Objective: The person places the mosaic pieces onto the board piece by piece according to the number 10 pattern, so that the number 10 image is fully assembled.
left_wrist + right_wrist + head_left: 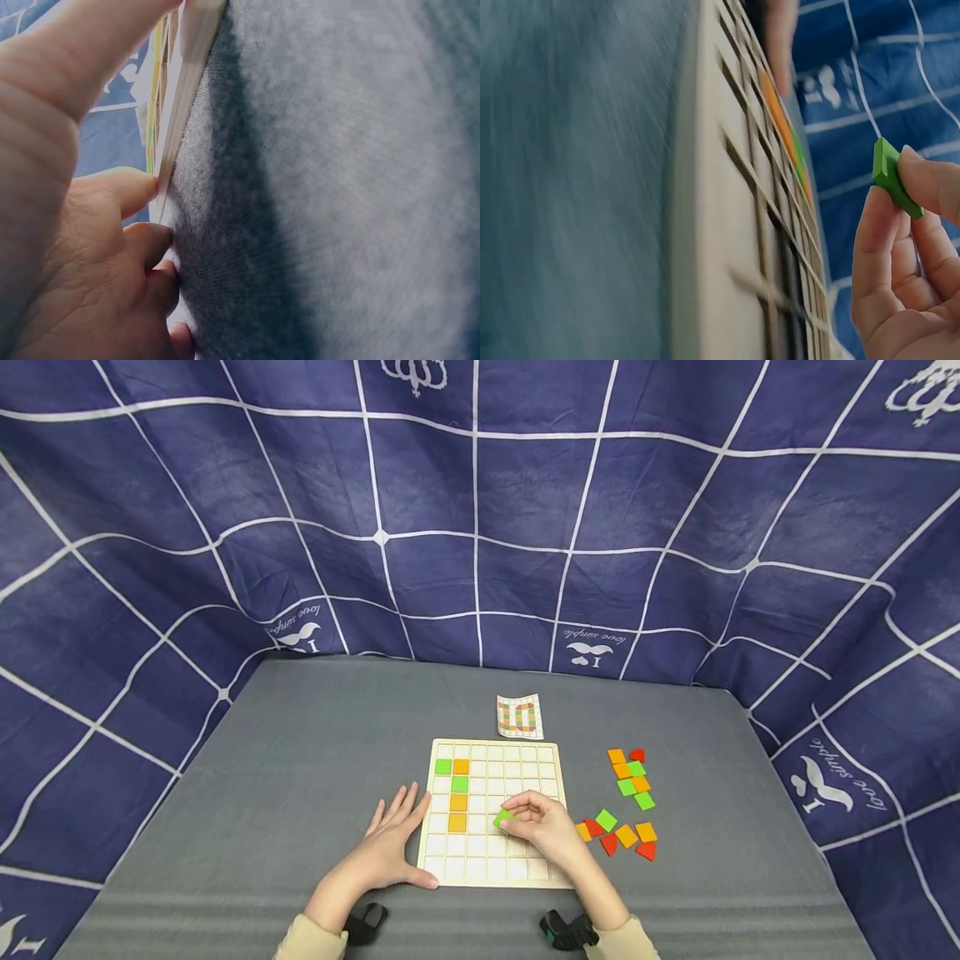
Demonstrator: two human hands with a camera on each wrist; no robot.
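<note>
A square board (495,868) with a grid of white cells lies on the grey table. Green and orange square tiles (458,802) sit in cells toward its left side. Above the board, my right hand (542,827) pinches a green square tile (889,176) between thumb and fingers; the right wrist view shows it raised off the grid. My left hand (390,850) is spread at the board's left edge, thumb by the lower left corner and fingertips touching the side. In the left wrist view the fingers (142,191) rest against the board's edge (184,90).
Loose orange, green and red tiles (626,836) lie right of the board, with more tiles (635,787) farther back. A small printed card (519,717) with a coloured grid pattern lies behind the board. A blue curtain (480,568) hangs beyond the table (300,760).
</note>
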